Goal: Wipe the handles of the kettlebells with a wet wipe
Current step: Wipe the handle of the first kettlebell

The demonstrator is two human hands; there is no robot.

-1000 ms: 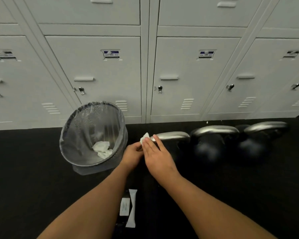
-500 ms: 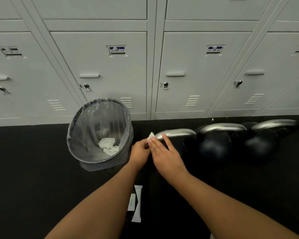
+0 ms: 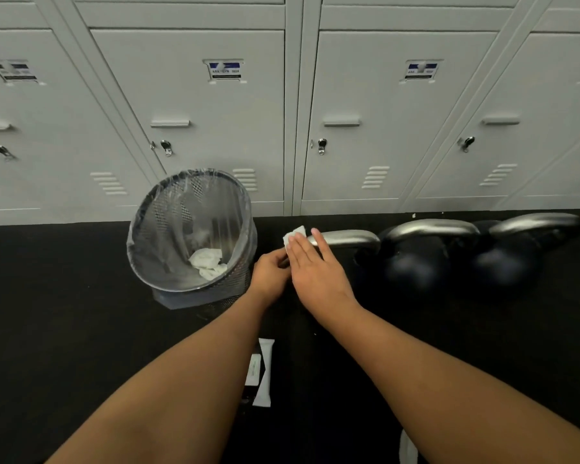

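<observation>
Three black kettlebells with silver handles stand in a row on the dark floor by the lockers: the left one [image 3: 345, 238], the middle one [image 3: 429, 229] and the right one [image 3: 533, 222]. A white wet wipe [image 3: 293, 234] lies over the left end of the left kettlebell's handle. My right hand [image 3: 315, 266] presses flat on the wipe with fingers stretched along the handle. My left hand [image 3: 270, 269] is closed beside it, at the handle's left end, pinching the wipe's lower edge. The left kettlebell's body is mostly hidden by my hands.
A mesh waste bin [image 3: 191, 229] with a clear liner stands just left of my hands, with crumpled used wipes [image 3: 208, 262] inside. Wipe sachets [image 3: 262, 370] lie on the floor between my forearms. Grey lockers [image 3: 382, 112] form the wall behind.
The camera view has shifted slightly; my hands stay at the left end of the left handle with the wipe, the right fingers reaching a little further along it.
</observation>
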